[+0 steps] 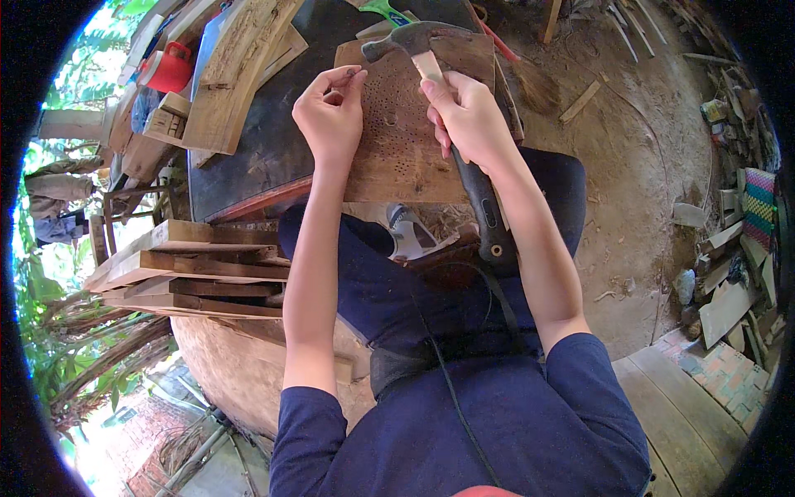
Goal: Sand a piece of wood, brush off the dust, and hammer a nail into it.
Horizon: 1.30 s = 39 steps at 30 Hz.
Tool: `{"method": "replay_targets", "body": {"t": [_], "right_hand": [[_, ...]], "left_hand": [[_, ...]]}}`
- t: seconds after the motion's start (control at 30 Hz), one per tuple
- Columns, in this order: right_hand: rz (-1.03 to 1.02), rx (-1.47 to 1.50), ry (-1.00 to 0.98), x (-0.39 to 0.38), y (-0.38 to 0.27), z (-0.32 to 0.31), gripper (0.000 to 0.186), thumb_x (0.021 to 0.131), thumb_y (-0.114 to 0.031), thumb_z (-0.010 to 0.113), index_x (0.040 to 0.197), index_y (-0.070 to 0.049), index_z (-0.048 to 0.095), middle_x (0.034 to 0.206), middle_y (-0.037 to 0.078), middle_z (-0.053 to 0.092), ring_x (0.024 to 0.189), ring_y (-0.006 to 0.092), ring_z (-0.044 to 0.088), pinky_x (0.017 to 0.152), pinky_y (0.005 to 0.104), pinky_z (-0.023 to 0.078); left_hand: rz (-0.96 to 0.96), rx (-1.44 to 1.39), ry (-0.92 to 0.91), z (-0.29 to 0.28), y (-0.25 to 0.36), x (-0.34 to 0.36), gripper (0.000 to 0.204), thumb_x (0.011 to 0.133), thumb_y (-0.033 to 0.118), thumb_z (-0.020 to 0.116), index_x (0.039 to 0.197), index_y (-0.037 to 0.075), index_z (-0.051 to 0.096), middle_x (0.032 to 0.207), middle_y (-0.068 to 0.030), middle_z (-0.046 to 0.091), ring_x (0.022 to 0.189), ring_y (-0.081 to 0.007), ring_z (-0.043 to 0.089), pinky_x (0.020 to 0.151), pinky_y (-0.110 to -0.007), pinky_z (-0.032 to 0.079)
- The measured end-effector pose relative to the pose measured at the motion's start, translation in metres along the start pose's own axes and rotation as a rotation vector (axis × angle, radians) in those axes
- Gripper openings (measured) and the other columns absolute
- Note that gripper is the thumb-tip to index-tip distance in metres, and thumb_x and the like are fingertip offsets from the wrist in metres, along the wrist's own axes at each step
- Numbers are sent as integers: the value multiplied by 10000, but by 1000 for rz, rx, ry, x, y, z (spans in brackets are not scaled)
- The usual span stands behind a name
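A claw hammer [479, 199] is in my right hand [470, 118], which grips it high on the handle, near the metal head. Its black grip hangs down toward my lap. My left hand [330, 114] is closed in a pinch, thumb against fingertips, with something small and dark between them that is too tiny to name. Both hands are over a brown wooden board [397, 170] dotted with many small holes. The hammer head lies above the board's far edge, to the right of my left fingertips.
A dark tabletop [273, 124] extends left of the board. Planks [236, 79] and a red jug [166, 68] lie at the far left. Stacked timber [186, 269] stands by my left forearm. A green-handled tool [383, 10] is beyond the board. Scrap wood [729, 311] lines the right side.
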State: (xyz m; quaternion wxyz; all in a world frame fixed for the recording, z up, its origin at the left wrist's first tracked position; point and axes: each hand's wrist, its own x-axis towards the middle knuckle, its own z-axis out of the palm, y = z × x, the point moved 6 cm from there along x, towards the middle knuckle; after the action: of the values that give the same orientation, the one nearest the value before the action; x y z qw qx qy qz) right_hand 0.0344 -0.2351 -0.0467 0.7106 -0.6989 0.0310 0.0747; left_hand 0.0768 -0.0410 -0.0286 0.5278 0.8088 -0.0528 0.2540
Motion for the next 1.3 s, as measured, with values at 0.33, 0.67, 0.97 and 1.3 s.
{"method": "replay_targets", "body": {"t": [0.33, 0.67, 0.97, 1.3], "right_hand": [[-1, -44, 11, -2, -3, 0, 326, 1093, -317, 556, 1026, -2, 603, 721, -3, 546, 512, 81, 528, 450, 276, 459], [-43, -24, 6, -3, -4, 2, 322, 1096, -311, 547, 1017, -3, 599, 710, -6, 538, 492, 76, 508, 440, 273, 450], [-529, -538, 161, -9, -74, -24, 336, 1059, -343, 591, 1082, -19, 678, 739, 153, 675, 647, 278, 674, 617, 378, 494], [-582, -1158, 56, -14, -108, -3, 258, 1041, -296, 587, 1263, -268, 716, 836, 209, 705, 775, 381, 715, 664, 493, 569]], "left_hand": [[-13, 20, -13, -2, -2, 0, 132, 904, 111, 808, 982, 6, 795, 854, -61, 761, 774, -80, 660, 708, -257, 548], [-13, 40, -31, 0, -4, 0, 158, 895, 142, 821, 993, 19, 802, 883, -68, 774, 798, -97, 686, 726, -279, 576], [35, 47, -2, 4, -3, -1, 476, 874, 94, 831, 1309, -12, 671, 826, -65, 756, 657, -45, 620, 604, -218, 522], [22, 43, -27, 6, -5, -1, 562, 864, 110, 840, 1368, 6, 614, 830, -91, 773, 696, -96, 713, 632, -251, 556]]}}
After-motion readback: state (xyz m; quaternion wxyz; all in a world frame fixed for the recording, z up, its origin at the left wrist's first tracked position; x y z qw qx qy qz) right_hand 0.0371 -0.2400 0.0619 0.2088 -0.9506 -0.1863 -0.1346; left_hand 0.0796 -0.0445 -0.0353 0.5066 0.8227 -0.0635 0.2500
